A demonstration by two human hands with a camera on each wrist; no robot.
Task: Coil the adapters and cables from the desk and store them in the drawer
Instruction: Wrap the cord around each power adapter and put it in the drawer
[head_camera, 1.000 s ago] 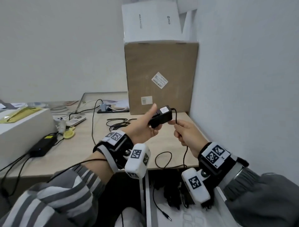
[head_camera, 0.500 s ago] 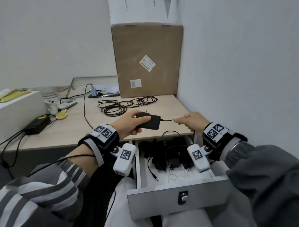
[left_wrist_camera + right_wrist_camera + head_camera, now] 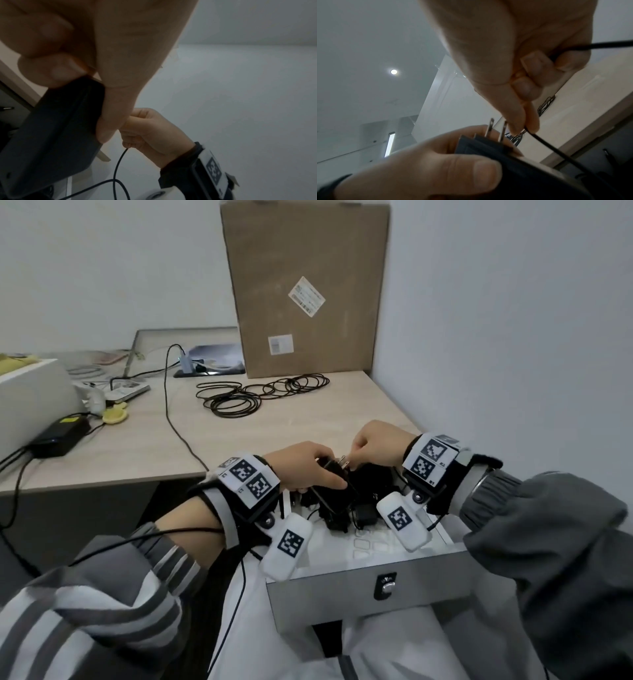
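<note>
My left hand (image 3: 318,470) grips a black plug adapter (image 3: 337,477) with its two metal prongs pointing up, held over the back of the open grey drawer (image 3: 370,587). My right hand (image 3: 359,455) pinches the adapter's thin black cable (image 3: 556,150) between thumb and forefinger, right beside the prongs. In the left wrist view the adapter (image 3: 51,135) fills the lower left, and the cable (image 3: 118,169) hangs in a loop below my right hand (image 3: 150,132). Several black adapters (image 3: 363,511) lie in the drawer. Loose black cable coils (image 3: 260,393) lie on the desk.
A tall cardboard box (image 3: 308,285) stands at the desk's back corner against the right wall. On the left are a black power brick (image 3: 58,436), a white box (image 3: 30,398) and a power strip (image 3: 126,388). A long cable (image 3: 171,412) crosses the desk.
Both hands came down from above the desk to the open drawer, carrying the adapter. The adapter turned prongs-up, and my right hand closed in beside it along the cable.
</note>
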